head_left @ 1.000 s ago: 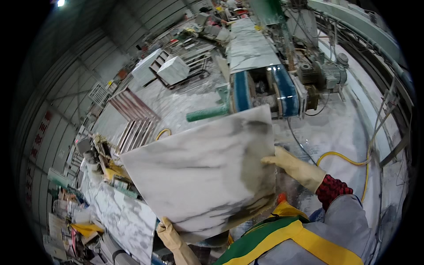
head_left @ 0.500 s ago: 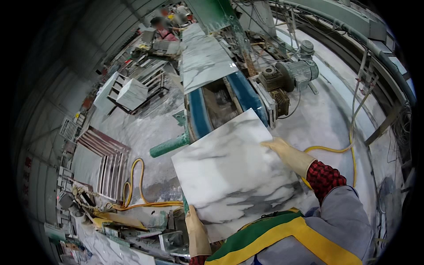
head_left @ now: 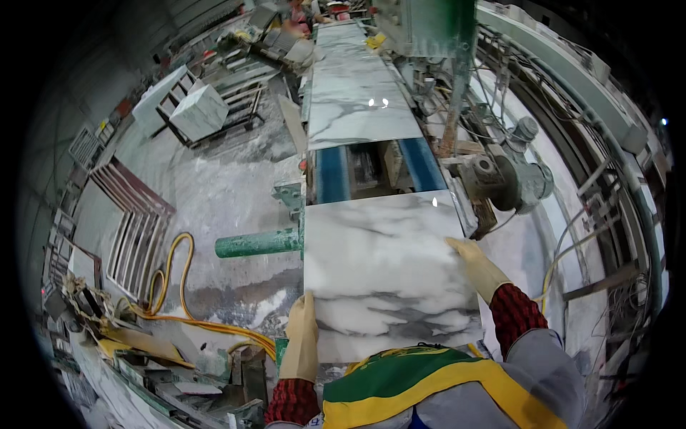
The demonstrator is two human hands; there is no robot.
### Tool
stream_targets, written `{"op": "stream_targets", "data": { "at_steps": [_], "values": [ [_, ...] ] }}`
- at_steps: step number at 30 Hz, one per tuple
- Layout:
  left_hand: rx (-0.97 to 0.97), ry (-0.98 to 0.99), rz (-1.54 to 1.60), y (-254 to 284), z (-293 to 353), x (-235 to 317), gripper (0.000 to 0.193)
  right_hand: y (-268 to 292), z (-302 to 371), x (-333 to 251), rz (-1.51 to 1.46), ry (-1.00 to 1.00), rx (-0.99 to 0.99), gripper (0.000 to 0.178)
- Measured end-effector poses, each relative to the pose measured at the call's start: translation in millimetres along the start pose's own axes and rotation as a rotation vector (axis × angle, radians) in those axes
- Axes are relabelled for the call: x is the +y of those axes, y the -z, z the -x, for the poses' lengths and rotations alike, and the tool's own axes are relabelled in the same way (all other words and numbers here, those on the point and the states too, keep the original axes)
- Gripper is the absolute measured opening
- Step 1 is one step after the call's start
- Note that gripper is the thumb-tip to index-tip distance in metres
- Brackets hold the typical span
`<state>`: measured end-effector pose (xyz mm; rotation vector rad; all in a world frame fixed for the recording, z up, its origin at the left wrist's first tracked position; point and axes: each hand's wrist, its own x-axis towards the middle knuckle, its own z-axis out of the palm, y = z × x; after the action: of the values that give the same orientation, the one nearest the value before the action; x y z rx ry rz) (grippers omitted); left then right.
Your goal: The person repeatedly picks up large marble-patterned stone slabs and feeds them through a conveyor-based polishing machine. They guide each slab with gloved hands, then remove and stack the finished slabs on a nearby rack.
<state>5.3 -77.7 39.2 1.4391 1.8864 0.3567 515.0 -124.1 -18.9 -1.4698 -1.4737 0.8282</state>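
A white marble slab with grey veins lies flat, squared with the conveyor, in front of me. My left hand, in a cream rubber glove, grips the slab's left edge near its lower corner. On the opposite edge, my right hand holds on with the same kind of glove, thumb over the top face. Most fingers of both hands are hidden at or below the edges. Beyond the slab, two blue belts show across a gap. Past them lies another polished marble slab on the same line.
A grey motor sits right of the conveyor. On the left, a green tube juts out above the floor. A yellow hose loops near metal racks. Stone offcuts lie lower left. A person stands at the far end.
The slab has turned from a tilted, slanted position to lying straight along the conveyor. Both hands have moved with it, still on its edges. My view has shifted as well.
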Motion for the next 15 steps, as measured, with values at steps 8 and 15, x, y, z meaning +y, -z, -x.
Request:
{"op": "stream_targets", "data": {
  "at_steps": [8,15],
  "values": [
    [-0.115,0.022,-0.081,13.3,-62.8,40.1,0.065,-6.6,-12.0,-9.4,-0.342,-0.289,0.073,0.065],
    [-0.116,-0.098,0.181,-22.0,-137.5,15.7,0.06,10.0,59.5,-7.7,-0.929,-0.999,0.096,0.053]
  ]
}}
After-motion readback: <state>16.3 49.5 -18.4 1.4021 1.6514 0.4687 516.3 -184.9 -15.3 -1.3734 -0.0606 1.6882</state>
